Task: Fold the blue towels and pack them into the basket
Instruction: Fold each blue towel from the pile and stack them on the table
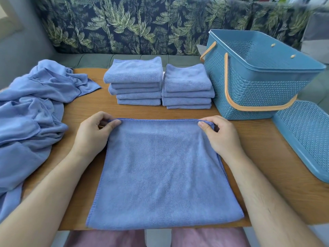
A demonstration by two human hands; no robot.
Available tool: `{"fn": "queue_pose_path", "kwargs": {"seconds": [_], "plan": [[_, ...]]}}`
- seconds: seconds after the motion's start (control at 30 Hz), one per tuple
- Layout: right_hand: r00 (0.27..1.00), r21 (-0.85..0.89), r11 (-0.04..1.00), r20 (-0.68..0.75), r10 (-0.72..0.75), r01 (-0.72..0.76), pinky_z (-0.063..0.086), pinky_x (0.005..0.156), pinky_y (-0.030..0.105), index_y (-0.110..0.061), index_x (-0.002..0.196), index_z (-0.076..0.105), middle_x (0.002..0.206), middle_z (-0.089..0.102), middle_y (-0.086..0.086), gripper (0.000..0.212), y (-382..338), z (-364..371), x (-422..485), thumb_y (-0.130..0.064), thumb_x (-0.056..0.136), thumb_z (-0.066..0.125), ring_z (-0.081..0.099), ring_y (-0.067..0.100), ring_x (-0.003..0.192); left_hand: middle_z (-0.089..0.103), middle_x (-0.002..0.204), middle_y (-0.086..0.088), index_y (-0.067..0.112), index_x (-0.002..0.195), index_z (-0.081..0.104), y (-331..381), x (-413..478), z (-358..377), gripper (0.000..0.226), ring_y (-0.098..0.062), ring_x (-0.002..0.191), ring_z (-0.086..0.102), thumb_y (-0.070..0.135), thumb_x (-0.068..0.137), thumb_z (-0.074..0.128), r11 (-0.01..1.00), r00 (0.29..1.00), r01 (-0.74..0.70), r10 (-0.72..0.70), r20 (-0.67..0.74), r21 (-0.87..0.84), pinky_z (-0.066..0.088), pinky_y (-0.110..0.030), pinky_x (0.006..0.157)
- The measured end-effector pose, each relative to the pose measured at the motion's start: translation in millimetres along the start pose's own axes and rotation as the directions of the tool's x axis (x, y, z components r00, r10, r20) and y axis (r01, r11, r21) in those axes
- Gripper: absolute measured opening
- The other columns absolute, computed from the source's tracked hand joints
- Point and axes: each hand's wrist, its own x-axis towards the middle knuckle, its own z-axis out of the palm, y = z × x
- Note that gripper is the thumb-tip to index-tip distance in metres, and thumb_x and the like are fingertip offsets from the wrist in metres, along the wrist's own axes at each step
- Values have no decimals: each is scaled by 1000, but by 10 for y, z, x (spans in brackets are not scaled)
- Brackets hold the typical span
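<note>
Bright, even daylight; soft shadows, wide-angle bending at edges.

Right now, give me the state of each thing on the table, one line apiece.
Flat towel: spread flat on the table, far corners held.
Left hand: pinches its far left corner.
Right hand: pinches its far right corner.
Left stack: folded, piled neatly.
Right stack: folded, piled neatly.
Unfolded pile: crumpled, not yet folded.
Basket: open, handles down, no towels visible inside.
Lid: off, lying beside the basket.

Flat blue towel [163, 172] before two folded stacks [158, 84] beside open basket [258, 77].
</note>
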Motion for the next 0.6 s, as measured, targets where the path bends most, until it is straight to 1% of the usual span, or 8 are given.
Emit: {"fn": "queue_pose_path", "kwargs": {"seconds": [0.07, 0.13, 0.2, 0.27, 0.4, 0.47, 0.53, 0.6], "plan": [[1000, 40, 999, 6, 2, -3, 40, 86, 9, -24, 99, 76, 100, 71, -11, 14, 14, 6, -3, -16, 96, 65, 62, -3, 98, 65, 78, 6, 31, 82, 66, -19, 7, -3, 11, -8, 74, 56, 29, 90, 74, 1000, 1000, 1, -1, 2, -12, 37, -8, 63], [999, 87, 996, 14, 33, -34, 44, 87, 16, -30, 98, 75, 100, 72, -11, 19, 41, 9, 7, -15, 97, 63, 63, 2, 95, 62, 74, 7, 31, 81, 66, -15, 14, 3, 12, -7, 68, 53, 27, 89, 74, 999, 1000, 21, -21, 0, -29, 37, -8, 61], [996, 144, 986, 16, 89, -90, 46, 83, 20, -33, 97, 76, 97, 73, -9, 18, 50, 14, 14, -18, 96, 66, 64, 7, 89, 61, 73, 7, 28, 81, 67, -11, 5, 10, 12, -5, 66, 50, 25, 89, 75, 998, 999, 42, -42, 0, -55, 37, -8, 60], [993, 189, 975, 7, 122, -121, 46, 81, 19, -36, 94, 76, 96, 74, -9, 19, 28, 17, 1, -18, 94, 70, 64, 7, 87, 62, 76, 7, 28, 81, 66, -25, -9, 7, 13, -4, 67, 51, 23, 89, 75, 995, 998, 58, -58, -3, -80, 38, -7, 62], [984, 201, 963, 14, 178, -177, 49, 87, 19, -42, 91, 74, 98, 75, -13, 26, -43, 10, -37, -16, 89, 76, 67, 1, 93, 65, 86, 5, 27, 101, 69, -23, -48, -13, 12, 1, 74, 56, 27, 90, 74, 988, 994, 111, -110, 14, -110, 40, -6, 65], [972, 216, 948, 37, 231, -234, 52, 91, 24, -37, 97, 74, 100, 75, -14, 24, -94, -33, -76, -15, 87, 78, 68, 1, 95, 67, 88, 7, 27, 106, 70, 31, -86, -36, 14, -5, 82, 60, 29, 92, 71, 986, 990, 135, -132, 42, -95, 41, -8, 67], [966, 215, 942, 62, 251, -258, 51, 89, 24, -31, 99, 75, 98, 74, -13, 22, -204, -130, -126, -13, 87, 79, 67, -2, 92, 68, 88, 10, 26, 96, 72, 140, -91, -112, 4, -13, 88, 62, 27, 94, 69, 986, 988, 150, -146, 52, -78, 40, -11, 68], [971, 179, 955, 82, 225, -236, 46, 82, 17, -29, 93, 74, 90, 72, -14, 18, -378, -267, -120, -12, 88, 77, 63, -7, 81, 68, 85, 9, 27, 86, 69, 244, -51, -236, 10, -11, 82, 61, 23, 95, 68, 988, 990, 139, -136, 44, -75, 40, -12, 66]]}}
